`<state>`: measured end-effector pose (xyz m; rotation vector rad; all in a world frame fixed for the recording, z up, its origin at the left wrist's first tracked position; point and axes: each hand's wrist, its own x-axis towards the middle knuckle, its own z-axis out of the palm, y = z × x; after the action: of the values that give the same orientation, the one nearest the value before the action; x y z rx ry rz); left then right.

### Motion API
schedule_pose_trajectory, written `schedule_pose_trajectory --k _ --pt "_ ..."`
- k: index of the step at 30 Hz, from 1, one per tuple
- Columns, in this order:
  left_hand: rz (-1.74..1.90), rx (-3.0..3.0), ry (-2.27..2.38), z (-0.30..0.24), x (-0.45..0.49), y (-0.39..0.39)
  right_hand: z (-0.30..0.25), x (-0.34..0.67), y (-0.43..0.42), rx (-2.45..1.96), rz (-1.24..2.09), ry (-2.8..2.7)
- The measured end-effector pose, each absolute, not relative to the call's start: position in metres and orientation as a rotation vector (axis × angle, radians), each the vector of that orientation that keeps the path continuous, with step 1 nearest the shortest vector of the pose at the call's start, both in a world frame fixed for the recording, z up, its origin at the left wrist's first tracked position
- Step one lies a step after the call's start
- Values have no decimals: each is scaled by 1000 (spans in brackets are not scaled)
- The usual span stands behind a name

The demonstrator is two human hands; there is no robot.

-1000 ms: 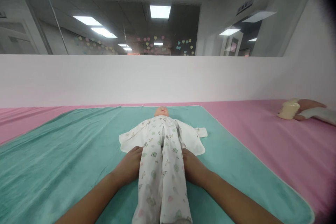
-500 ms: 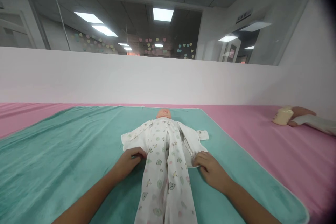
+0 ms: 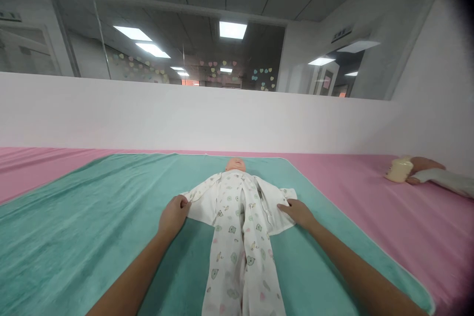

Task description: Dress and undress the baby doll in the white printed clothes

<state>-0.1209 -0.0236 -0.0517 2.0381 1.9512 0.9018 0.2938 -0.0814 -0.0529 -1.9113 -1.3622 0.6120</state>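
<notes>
A baby doll (image 3: 236, 163) lies on its back on a teal blanket (image 3: 85, 227), head away from me. It wears a white printed top (image 3: 237, 197) spread open, and white printed trousers (image 3: 240, 256) run toward me. My left hand (image 3: 172, 216) is closed on the left sleeve end of the top. My right hand (image 3: 299, 212) pinches the right edge of the top near its sleeve.
The blanket lies on a pink surface (image 3: 370, 197) backed by a low white wall (image 3: 185, 113). At the far right another person's hand (image 3: 422, 167) holds a cream bottle (image 3: 400, 170) on the pink surface.
Both my hands moved away from the doll's hips, outward and farther from me, to the sleeve ends of the top. The camera tilted slightly.
</notes>
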Motion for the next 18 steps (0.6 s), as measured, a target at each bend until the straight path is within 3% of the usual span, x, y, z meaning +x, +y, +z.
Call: schedule_pose_trajectory --k 8,12,18 --pt "870 2116 1919 -55 -118 -23 27 251 -71 -1195 1015 -1096" --pt "733 2210 1984 -54 -116 -24 47 190 -79 -1178 917 -1381" --pt "621 2252 2005 -52 -118 -25 29 148 -119 -1269 569 -2038"
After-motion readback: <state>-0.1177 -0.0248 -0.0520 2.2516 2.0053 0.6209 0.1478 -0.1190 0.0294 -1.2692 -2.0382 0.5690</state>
